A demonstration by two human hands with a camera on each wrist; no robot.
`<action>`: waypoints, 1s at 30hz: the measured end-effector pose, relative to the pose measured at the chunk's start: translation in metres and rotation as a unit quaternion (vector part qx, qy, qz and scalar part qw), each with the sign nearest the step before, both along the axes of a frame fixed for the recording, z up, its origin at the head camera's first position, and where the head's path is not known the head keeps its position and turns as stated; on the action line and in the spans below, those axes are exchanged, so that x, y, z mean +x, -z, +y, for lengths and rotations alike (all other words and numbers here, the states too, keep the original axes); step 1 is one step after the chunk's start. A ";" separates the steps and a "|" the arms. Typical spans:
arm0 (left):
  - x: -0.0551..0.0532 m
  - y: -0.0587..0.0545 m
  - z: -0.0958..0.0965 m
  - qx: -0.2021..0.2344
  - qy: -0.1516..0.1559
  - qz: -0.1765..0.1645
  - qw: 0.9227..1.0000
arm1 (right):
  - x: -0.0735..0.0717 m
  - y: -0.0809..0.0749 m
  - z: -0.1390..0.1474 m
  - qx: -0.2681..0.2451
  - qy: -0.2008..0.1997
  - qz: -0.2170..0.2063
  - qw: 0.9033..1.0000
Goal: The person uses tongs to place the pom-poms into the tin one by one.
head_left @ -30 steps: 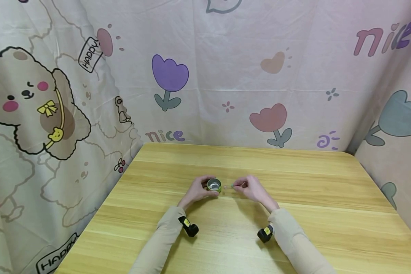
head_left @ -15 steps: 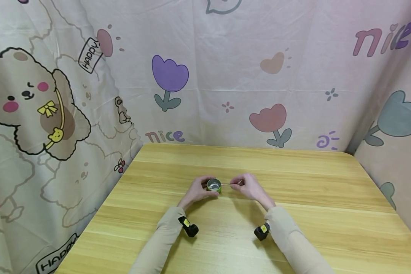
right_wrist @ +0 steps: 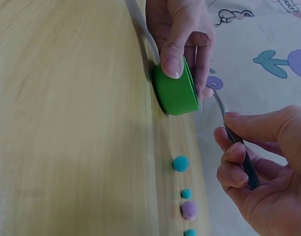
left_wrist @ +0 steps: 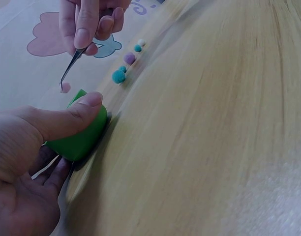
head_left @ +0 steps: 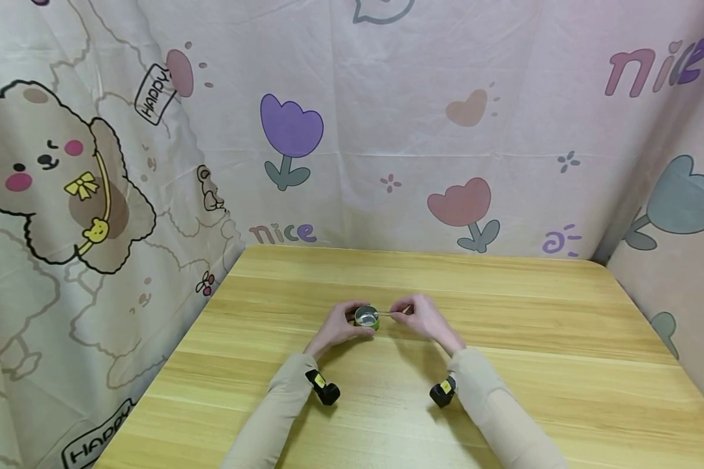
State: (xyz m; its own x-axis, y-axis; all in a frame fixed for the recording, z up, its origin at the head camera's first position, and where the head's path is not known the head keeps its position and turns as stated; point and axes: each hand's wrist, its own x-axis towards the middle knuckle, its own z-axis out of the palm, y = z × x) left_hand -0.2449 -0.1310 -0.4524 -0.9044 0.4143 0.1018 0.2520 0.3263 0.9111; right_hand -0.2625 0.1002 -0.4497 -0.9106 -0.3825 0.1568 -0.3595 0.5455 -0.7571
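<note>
My left hand [head_left: 339,326] grips a small round green tin [left_wrist: 81,140] that stands upright on the table, its top open and its inside silvery in the head view. The thumb [right_wrist: 172,59] lies against the near side. My right hand [head_left: 424,317] pinches dark metal tweezers [right_wrist: 244,160] with a bent tip. At that tip is a pale pink pom-pom [right_wrist: 207,92]. In the head view the tweezers reach over the tin's right rim. Both wrist views show the pom-pom just above the tin's mouth.
Several loose pom-poms lie in a row on the table right of the tin: a larger teal pom-pom [left_wrist: 118,76], a purple pom-pom [left_wrist: 129,58], smaller teal ones and a white pom-pom [left_wrist: 141,43]. A printed curtain [head_left: 387,98] hangs behind the wooden table [head_left: 352,417].
My right hand has moved left with the tweezers and pom-pom, from beside the tin to over its rim. The left hand and tin have stayed still.
</note>
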 end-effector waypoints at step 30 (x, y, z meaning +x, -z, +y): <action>-0.001 0.003 0.001 -0.003 -0.012 -0.001 1.000 | 0.000 0.001 0.011 -0.025 0.003 -0.011 1.000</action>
State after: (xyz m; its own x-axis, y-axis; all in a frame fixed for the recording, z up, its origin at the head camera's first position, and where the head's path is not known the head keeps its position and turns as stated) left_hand -0.2463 -0.1302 -0.4555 -0.9140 0.3938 0.0974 0.2421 0.3369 0.9099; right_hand -0.2625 0.1110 -0.4508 -0.9161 -0.3697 0.1551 -0.3395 0.5095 -0.7907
